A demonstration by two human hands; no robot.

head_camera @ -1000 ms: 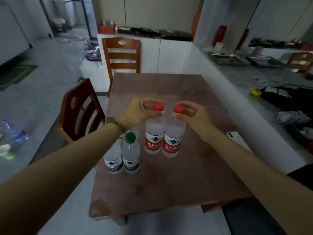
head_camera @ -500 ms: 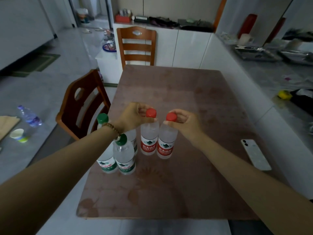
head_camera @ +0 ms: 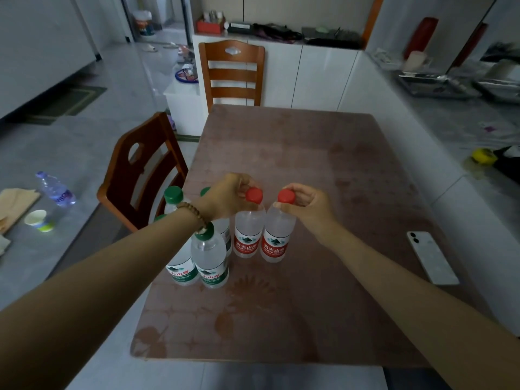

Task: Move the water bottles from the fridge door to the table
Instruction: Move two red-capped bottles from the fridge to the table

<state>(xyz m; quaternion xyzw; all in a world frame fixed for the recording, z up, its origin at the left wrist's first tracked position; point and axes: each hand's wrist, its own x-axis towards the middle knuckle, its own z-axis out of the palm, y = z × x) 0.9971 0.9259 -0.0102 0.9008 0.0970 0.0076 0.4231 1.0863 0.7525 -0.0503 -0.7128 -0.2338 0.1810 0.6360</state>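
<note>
The worktop (head_camera: 309,164) carries every bottle in view; the fridge is out of sight. Two red-capped ones stand upright side by side, touching, left of the worktop's middle: the left red bottle (head_camera: 247,240) and the right red bottle (head_camera: 277,243). The left hand (head_camera: 228,197) pinches the first by its cap, with the fingers curled round it. The right hand (head_camera: 306,204) pinches the second's cap the same way. Both bases sit at the surface, so I judge this to be the set-down of one pair, at the point of release.

The next move calls for both hands to loosen and lift straight up off the caps without tipping these tall, narrow bottles. After that comes a turn back to the fridge door, if any bottles are left there; that cannot be judged from here.

Just left of the pair stand the green bottles (head_camera: 209,263), upright and packed together near the worktop's left edge. There seem to be four, though the left forearm hides part of the group. That forearm passes right over them, so a careless pull-back could knock one off the edge.

The near chair (head_camera: 140,164) stands at the worktop's left side and the far chair (head_camera: 232,71) at its far end. The phone (head_camera: 432,257) lies flat well to the right, out of the way. On the floor to the left are a floor bottle (head_camera: 55,190) and a cup (head_camera: 38,219).
</note>
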